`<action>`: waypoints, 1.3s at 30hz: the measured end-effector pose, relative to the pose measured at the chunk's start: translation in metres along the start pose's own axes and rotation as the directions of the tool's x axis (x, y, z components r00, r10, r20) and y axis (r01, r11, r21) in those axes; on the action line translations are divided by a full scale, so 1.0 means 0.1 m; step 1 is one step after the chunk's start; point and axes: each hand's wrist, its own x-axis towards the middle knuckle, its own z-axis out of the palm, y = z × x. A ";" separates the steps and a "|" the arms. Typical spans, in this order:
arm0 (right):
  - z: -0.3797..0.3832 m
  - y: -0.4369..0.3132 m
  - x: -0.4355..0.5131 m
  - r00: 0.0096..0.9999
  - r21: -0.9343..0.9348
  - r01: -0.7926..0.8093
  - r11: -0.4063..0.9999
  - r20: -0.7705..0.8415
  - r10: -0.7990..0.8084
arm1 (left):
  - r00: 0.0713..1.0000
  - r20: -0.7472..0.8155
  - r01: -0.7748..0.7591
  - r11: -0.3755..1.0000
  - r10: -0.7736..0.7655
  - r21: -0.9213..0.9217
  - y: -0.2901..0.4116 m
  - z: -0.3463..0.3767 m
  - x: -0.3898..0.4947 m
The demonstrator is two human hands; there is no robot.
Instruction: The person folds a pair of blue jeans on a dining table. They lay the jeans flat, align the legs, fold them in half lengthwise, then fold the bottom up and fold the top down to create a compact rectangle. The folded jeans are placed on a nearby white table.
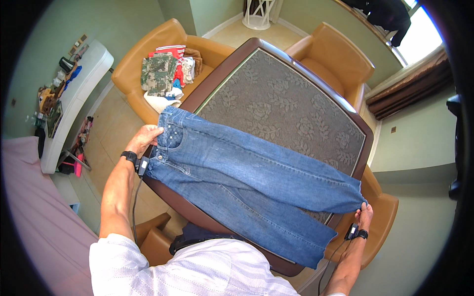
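Note:
A pair of blue denim jeans (237, 166) lies spread across a table (285, 100) with a dark floral top and a brown rim. Its waistband is at the left and both legs reach to the right. My left hand (146, 137) grips the waistband beside the front pocket. At the far right, my right hand (364, 214) pinches the hem of the upper leg. The lower leg's hem hangs over the table's near edge, apart from my hands. Each of my wrists bears a black strap with a small cabled device.
Folded clothes (160, 74), with a camouflage piece on top, sit on a tan armchair (129, 70) at the back left. Another tan armchair (333, 59) stands behind the table. A white side table (83, 85) along the left wall holds assorted items. A brown curtain (411, 83) hangs at right.

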 end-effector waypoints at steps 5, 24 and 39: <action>-0.01 -0.03 -0.01 1.000 -0.022 -0.003 1.000 0.003 0.003 | 0.999 -0.021 -0.036 0.988 0.040 0.147 0.07 -0.03 -0.03; -0.24 -0.27 -0.17 0.998 -0.236 0.032 0.971 -0.050 -0.045 | 0.981 -0.047 -0.163 0.937 0.186 0.308 -0.06 -0.47 -0.21; -0.33 -0.57 -0.16 0.970 0.326 0.234 0.916 -0.136 -0.200 | 0.972 -0.036 -0.232 0.926 0.231 -0.298 0.12 -0.60 -0.27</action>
